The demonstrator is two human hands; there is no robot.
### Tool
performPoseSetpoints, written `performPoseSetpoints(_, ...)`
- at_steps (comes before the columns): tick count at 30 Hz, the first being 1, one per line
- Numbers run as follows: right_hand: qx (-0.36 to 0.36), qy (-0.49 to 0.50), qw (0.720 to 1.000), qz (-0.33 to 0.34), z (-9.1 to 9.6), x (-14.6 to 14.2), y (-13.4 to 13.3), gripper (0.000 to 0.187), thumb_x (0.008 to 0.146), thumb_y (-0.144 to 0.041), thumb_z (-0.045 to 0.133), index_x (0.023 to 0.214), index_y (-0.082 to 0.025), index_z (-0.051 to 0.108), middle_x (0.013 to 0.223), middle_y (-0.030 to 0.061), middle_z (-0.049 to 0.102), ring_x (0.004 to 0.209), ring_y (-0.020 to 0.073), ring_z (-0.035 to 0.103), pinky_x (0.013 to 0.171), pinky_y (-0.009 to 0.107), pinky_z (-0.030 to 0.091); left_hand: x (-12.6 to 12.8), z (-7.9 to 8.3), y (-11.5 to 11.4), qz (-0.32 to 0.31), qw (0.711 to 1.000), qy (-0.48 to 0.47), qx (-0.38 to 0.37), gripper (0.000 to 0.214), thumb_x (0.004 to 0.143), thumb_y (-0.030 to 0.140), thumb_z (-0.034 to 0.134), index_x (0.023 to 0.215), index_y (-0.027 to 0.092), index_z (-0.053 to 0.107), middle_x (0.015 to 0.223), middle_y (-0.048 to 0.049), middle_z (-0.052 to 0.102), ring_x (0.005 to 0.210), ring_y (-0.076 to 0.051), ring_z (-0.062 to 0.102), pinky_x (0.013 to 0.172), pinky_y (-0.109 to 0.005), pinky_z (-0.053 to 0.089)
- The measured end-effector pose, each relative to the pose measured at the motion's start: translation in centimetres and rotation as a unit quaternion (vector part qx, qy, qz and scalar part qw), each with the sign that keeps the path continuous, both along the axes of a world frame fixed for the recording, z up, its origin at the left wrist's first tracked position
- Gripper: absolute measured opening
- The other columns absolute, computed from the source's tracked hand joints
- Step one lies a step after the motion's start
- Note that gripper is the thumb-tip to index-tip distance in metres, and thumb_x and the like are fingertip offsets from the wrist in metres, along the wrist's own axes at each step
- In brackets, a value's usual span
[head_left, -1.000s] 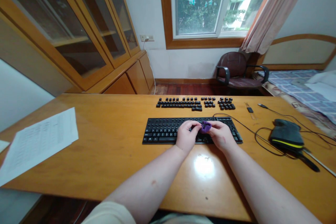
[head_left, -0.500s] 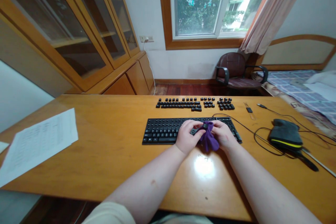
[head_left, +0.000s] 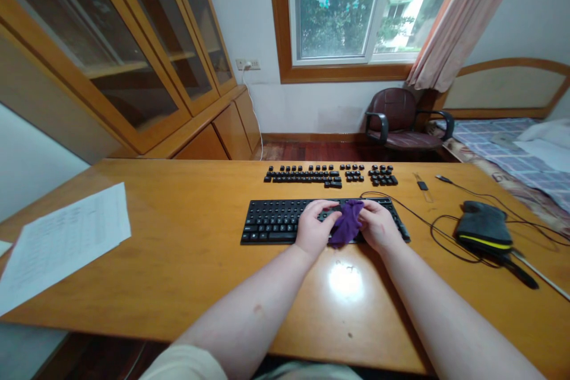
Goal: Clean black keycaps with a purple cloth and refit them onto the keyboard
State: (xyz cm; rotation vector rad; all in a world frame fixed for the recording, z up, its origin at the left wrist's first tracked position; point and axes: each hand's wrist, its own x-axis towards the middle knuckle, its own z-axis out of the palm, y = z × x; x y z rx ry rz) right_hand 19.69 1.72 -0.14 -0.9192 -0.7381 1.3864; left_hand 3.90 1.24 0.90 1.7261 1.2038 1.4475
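A purple cloth (head_left: 348, 224) hangs in folds from the pinched fingers of my right hand (head_left: 379, 225), over the right part of the black keyboard (head_left: 274, 225). My left hand (head_left: 315, 227) is beside the cloth, thumb and fingertips brought together around a small dark piece that looks like a keycap, mostly hidden. Both hands are just above the keyboard and cover its middle and right keys. Behind the keyboard, loose black keycaps (head_left: 307, 177) are laid out in rows on the wooden desk (head_left: 191, 261).
At the right lie a dark grey cloth item with a yellow stripe (head_left: 484, 231), a black cable (head_left: 434, 231) and a small black tool with wire loops (head_left: 423, 186). Paper sheets (head_left: 75, 231) lie at the left. A brown armchair (head_left: 396, 116) stands beyond the desk.
The purple cloth has gone from bunched around the small dark piece to hanging looser and flatter, its lower end swung left. Both hands stay almost in place.
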Motion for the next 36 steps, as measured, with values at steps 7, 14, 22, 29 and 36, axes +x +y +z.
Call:
performPoseSetpoints(7,0.037,0.036,0.995,-0.088,-0.2,1.1,0.8,0.015,0.058,-0.016,0.073,0.072,-0.017,0.066,0.058,-0.0017,0.064,0.047,0.0088,0.053,0.045,0.02,0.04,-3.7,4.6,1.0,0.04,0.992,0.1,-0.058,0.021,0.075,0.031,0.062,0.092,0.02,0.066,0.085,-0.0022,0.067,0.077,-0.015,0.06,0.077,-0.029,0.047)
performPoseSetpoints(14,0.024,0.031,0.994,-0.1,-0.2,1.0,0.8,0.015,0.059,-0.017,0.073,0.072,-0.017,0.066,0.056,-0.0018,0.064,0.046,0.0094,0.054,0.044,0.02,0.039,-4.7,3.3,1.3,-0.049,0.92,0.386,-0.053,0.018,0.076,0.03,0.061,0.09,0.023,0.069,0.089,-0.0029,0.069,0.087,-0.021,0.059,0.085,-0.035,0.043)
performPoseSetpoints(22,0.028,0.033,0.995,-0.093,-0.7,1.3,1.0,0.016,0.059,-0.018,0.073,0.073,-0.018,0.065,0.055,-0.0031,0.062,0.044,0.0087,0.053,0.043,0.02,0.039,-4.6,2.1,2.0,-0.089,0.915,0.388,-0.066,0.022,0.082,0.032,0.054,0.097,0.027,0.068,0.099,0.0007,0.07,0.093,-0.019,0.059,0.088,-0.032,0.042)
performPoseSetpoints(29,0.034,0.016,0.995,-0.093,-0.8,1.4,1.0,0.016,0.059,-0.018,0.073,0.072,-0.017,0.065,0.054,-0.0028,0.062,0.044,0.008,0.052,0.043,0.02,0.039,-4.5,1.2,2.3,-0.096,0.906,0.411,-0.039,0.022,0.079,0.036,0.058,0.094,0.027,0.07,0.092,-0.0005,0.071,0.089,-0.02,0.058,0.084,-0.033,0.041)
performPoseSetpoints(36,0.028,0.018,0.995,-0.094,-0.6,1.2,0.9,0.017,0.058,-0.018,0.074,0.073,-0.017,0.065,0.054,-0.0028,0.061,0.044,0.0084,0.051,0.043,0.02,0.039,-4.5,0.8,2.5,-0.097,0.904,0.415,-0.031,0.02,0.076,0.036,0.061,0.091,0.027,0.071,0.088,-0.0012,0.071,0.087,-0.02,0.057,0.084,-0.033,0.04)
